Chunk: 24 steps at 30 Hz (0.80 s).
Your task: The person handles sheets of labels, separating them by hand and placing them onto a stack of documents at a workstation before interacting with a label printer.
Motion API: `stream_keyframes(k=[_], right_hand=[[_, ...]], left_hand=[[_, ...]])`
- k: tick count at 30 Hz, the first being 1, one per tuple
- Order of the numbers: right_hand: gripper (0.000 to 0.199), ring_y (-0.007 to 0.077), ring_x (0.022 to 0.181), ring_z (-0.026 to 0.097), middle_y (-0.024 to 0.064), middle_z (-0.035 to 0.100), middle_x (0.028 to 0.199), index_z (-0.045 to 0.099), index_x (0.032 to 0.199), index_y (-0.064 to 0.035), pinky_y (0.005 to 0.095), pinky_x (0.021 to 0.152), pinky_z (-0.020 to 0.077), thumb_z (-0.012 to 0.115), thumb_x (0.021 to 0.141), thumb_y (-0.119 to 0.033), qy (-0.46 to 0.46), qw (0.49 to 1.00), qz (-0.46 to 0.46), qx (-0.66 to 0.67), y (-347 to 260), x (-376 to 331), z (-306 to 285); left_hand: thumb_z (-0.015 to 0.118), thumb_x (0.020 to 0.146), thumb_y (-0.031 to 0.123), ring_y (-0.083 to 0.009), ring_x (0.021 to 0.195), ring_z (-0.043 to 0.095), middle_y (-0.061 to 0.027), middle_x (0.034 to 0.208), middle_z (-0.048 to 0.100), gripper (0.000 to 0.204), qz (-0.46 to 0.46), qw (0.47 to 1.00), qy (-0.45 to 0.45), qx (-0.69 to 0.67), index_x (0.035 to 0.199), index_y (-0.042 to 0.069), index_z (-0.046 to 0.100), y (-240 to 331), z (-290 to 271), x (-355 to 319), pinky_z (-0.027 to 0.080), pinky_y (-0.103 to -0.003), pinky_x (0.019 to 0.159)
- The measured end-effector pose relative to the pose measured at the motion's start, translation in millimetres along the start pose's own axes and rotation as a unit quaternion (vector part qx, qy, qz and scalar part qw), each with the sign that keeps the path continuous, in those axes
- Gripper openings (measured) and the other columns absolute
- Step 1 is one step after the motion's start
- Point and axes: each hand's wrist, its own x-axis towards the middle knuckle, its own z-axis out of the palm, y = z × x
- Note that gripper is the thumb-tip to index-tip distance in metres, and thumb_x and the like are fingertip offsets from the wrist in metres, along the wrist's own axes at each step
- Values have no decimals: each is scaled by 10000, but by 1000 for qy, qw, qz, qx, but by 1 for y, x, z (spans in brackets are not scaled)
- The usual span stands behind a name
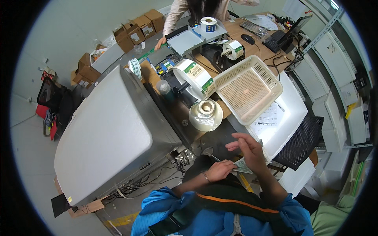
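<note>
Close to my body, my left hand has its fingers pressed together on the edge of a white and green printed sheet. Part of that sheet is hidden behind my right wrist. My right hand is raised above it, fingers stretched toward the left and apart from the sheet, with nothing seen in them. Ahead of both hands, an empty cream plastic basket rests across the table's edge. A large roll of green and white labels sits on a black spindle, and a clear-looking roll lies at the table's near edge.
A big grey machine housing fills the left side. A white bin with a printed paper stands at right, beside a black perforated panel. Across the table, another person's hand touches a label device. Cables hang below the housing.
</note>
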Motion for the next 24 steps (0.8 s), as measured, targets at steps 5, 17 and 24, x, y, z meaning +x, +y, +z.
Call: stream_keyframes(k=[5,17,24], right_hand=[[268,164,858,628,163,657,920,483,1179,28,268,780,494,395,966,-110,-39,998,31,39,2,-14,21],[204,149,852,643,116,663,913,564,1084,13,247,754,502,468,921,-63,-7,997,28,-65,12,-37,16],[214,151,835,649,119,666,906,568,1093,10,249,744,503,481,912,-65,9,997,12,-71,16,-37,15]], left_hand=[[527,820,84,-284,944,568,-73,1036,571,225,-16,998,68,11,1037,104,581,10,-7,-1,498,-383,759],[522,854,152,-303,954,577,-109,1097,548,237,29,997,68,8,1083,111,565,-14,11,6,508,-397,744],[536,835,159,-305,949,576,-127,1074,550,223,46,998,31,2,1045,89,560,-27,21,13,505,-402,726]])
